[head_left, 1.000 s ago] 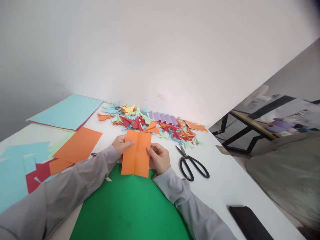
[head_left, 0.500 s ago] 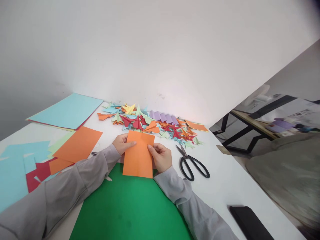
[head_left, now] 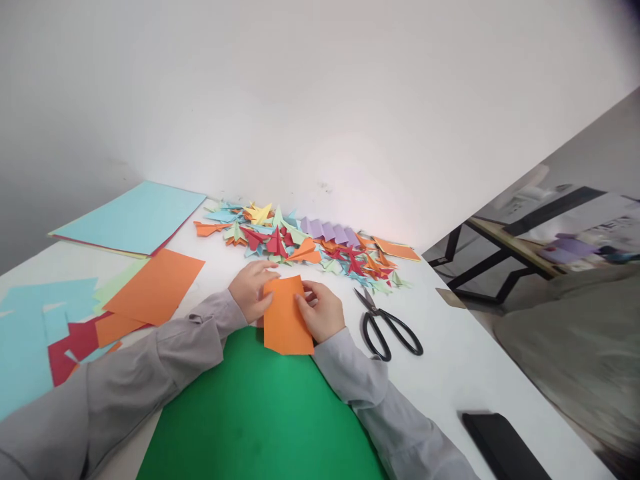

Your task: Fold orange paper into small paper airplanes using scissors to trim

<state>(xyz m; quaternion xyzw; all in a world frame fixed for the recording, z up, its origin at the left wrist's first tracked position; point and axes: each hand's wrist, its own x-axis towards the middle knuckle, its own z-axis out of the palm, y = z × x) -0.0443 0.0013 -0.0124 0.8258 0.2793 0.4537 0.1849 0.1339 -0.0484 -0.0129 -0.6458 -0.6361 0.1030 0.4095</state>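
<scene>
Above the green mat, my right hand (head_left: 323, 311) pinches a small sheet of orange paper (head_left: 287, 321) by its right edge, thumb in front. My left hand (head_left: 251, 291) is at the sheet's left side, with its thumb against the edge and other fingers reaching past the upper left corner, partly behind the paper. The left part of the sheet looks bent back. The green mat (head_left: 260, 413) lies under both wrists. To the right of my right hand, black-handled scissors (head_left: 387, 327) lie with blades slightly apart.
Folded paper planes (head_left: 277, 241) in many colours are heaped by the wall. Purple pleated paper (head_left: 330, 231) lies among them. Large blue sheets (head_left: 135, 217) and loose orange paper (head_left: 157, 287) are on the left. A black flat object (head_left: 503, 443) lies near the right edge.
The orange sheet has shifted slightly right and now looks narrower, its left part bent back. My left hand has moved its grip from the sheet's front to its left edge.
</scene>
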